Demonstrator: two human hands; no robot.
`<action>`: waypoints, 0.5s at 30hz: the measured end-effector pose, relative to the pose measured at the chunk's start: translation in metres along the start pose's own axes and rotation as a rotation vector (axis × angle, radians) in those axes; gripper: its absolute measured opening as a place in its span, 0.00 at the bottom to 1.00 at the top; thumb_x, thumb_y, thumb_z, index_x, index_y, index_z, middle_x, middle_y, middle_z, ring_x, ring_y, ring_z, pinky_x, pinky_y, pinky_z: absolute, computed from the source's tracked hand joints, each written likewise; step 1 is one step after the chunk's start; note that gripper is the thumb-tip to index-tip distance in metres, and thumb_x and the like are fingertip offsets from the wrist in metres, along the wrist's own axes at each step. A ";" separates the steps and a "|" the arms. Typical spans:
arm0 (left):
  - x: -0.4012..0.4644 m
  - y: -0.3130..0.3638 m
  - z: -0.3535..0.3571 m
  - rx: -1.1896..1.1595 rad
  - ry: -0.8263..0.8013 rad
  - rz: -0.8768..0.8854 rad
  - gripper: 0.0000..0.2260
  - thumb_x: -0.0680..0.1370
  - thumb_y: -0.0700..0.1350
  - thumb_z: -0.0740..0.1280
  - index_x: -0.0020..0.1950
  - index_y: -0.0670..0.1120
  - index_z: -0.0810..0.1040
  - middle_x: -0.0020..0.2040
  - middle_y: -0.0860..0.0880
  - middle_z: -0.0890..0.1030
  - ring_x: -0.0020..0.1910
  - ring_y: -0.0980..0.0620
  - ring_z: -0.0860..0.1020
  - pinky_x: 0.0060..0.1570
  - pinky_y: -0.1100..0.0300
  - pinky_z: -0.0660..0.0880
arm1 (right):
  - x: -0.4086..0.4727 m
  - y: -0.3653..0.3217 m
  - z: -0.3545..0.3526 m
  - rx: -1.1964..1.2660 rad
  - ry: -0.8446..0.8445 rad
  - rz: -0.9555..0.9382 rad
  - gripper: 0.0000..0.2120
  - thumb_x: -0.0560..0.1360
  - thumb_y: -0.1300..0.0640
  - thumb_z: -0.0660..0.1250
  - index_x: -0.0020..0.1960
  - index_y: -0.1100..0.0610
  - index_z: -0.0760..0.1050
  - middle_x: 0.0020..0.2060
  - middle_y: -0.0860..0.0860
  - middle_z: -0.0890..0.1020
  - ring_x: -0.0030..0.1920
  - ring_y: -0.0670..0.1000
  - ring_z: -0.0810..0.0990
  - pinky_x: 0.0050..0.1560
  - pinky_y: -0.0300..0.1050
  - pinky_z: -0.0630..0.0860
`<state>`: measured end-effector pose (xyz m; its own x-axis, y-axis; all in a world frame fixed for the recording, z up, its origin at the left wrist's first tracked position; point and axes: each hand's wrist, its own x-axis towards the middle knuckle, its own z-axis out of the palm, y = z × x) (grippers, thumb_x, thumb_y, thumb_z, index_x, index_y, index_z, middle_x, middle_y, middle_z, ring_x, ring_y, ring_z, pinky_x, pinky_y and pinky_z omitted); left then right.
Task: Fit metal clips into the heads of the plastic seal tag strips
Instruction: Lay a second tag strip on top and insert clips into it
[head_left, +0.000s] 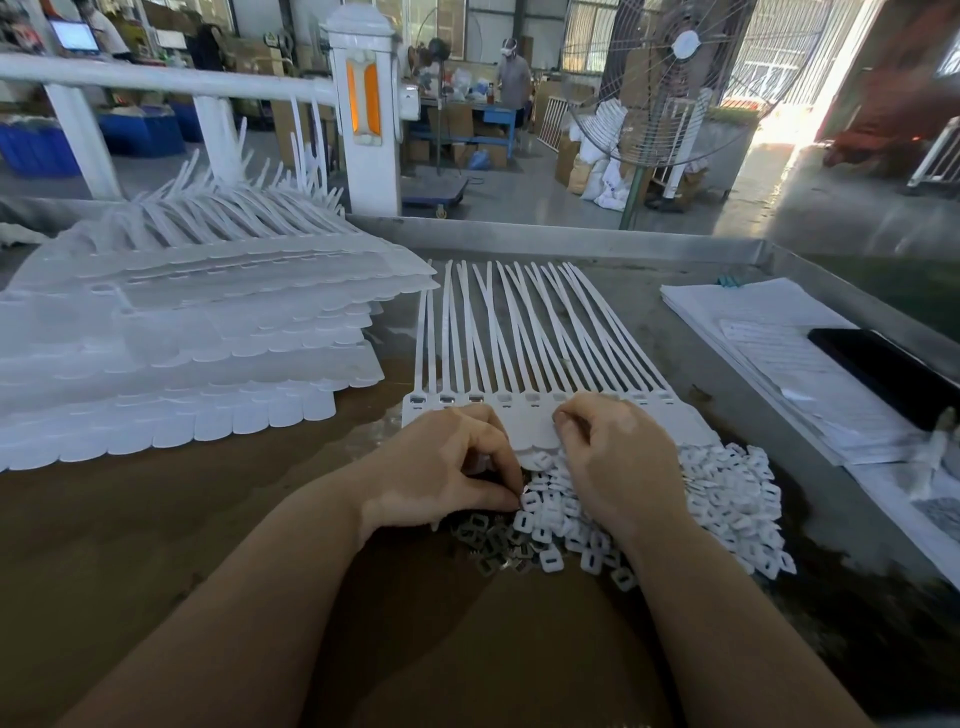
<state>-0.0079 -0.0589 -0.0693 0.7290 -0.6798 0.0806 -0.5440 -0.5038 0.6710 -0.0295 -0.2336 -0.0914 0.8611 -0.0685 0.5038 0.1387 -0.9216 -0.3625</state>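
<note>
Head view: metal clips (493, 540) under left hand (441, 467)

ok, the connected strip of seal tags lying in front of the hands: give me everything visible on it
The seal tag strip is white plastic: a row of joined tags lying flat on the grey table, their long thin tails fanned away from the person, some crossing. Each tag has a small slotted head above a rounded flag. The leftmost three heads seem to hold something metallic; the next ones look empty. The left hand and right hand cover the near edge, which overlaps a pile of white plastic pieces.
</note>
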 end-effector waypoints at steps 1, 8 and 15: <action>0.000 0.000 0.000 -0.010 0.006 0.001 0.06 0.69 0.46 0.74 0.38 0.57 0.80 0.43 0.59 0.74 0.43 0.63 0.72 0.43 0.75 0.67 | 0.000 0.000 0.000 0.002 0.002 0.002 0.08 0.77 0.57 0.60 0.45 0.56 0.78 0.38 0.48 0.79 0.39 0.46 0.70 0.42 0.40 0.63; 0.000 -0.001 -0.003 -0.145 0.100 -0.033 0.04 0.72 0.43 0.71 0.41 0.52 0.80 0.37 0.61 0.79 0.40 0.65 0.75 0.41 0.75 0.69 | 0.000 0.001 0.001 0.006 0.016 -0.012 0.07 0.76 0.58 0.61 0.45 0.57 0.78 0.39 0.50 0.80 0.39 0.47 0.69 0.43 0.39 0.62; 0.007 -0.005 -0.005 -0.206 0.200 -0.106 0.03 0.76 0.43 0.66 0.45 0.50 0.78 0.41 0.56 0.80 0.41 0.64 0.76 0.41 0.75 0.70 | 0.000 0.000 0.000 0.020 0.001 -0.021 0.08 0.77 0.58 0.61 0.46 0.57 0.78 0.40 0.51 0.81 0.41 0.47 0.70 0.44 0.40 0.64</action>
<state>0.0024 -0.0587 -0.0687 0.8557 -0.5003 0.1324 -0.3801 -0.4339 0.8169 -0.0297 -0.2332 -0.0911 0.8575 -0.0500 0.5121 0.1661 -0.9151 -0.3674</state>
